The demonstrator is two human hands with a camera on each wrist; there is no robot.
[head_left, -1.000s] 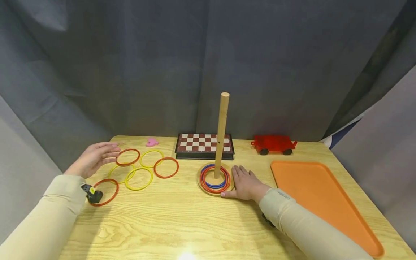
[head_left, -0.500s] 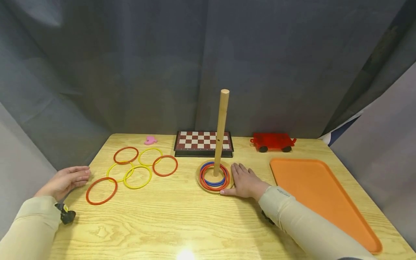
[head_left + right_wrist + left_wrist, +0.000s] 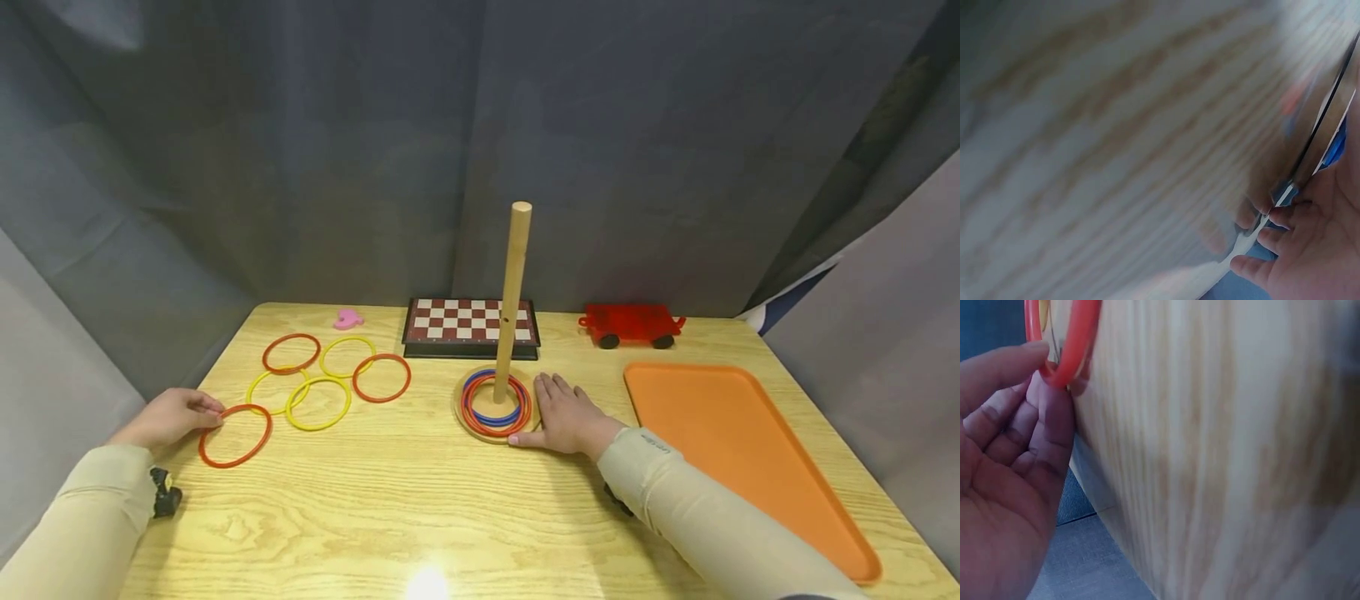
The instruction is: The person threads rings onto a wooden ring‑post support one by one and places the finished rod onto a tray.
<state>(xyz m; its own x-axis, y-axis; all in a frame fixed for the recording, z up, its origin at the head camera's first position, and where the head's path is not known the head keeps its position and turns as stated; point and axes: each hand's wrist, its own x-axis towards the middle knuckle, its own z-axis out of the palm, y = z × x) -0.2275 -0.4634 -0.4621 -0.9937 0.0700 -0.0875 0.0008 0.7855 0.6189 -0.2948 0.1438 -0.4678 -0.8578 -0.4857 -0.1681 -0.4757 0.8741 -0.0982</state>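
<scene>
At the left of the table, my left hand (image 3: pixel 174 417) pinches the near-left edge of a red ring (image 3: pixel 270 427) between thumb and fingertips. The left wrist view gives a close look at this red ring (image 3: pixel 1082 340) in the fingers. Several other red and yellow rings lie just beyond. A wooden post (image 3: pixel 513 283) rises from a round base (image 3: pixel 489 406), with red and blue rings (image 3: pixel 529 408) stacked around its foot. My right hand (image 3: pixel 568 417) rests palm down at the base's right edge, fingers extended and thumb along the near side.
A chessboard box (image 3: pixel 471 352) stands behind the post. At the back right is a red toy wagon (image 3: pixel 633 323); a pink piece (image 3: pixel 348 319) lies back left. An orange tray (image 3: pixel 735 450) takes up the right side. Dark curtains (image 3: pixel 360 150) hang behind the table.
My left hand swung left and back from above the rings, then came in and took hold of the nearest red ring. The right hand has stayed at the base.
</scene>
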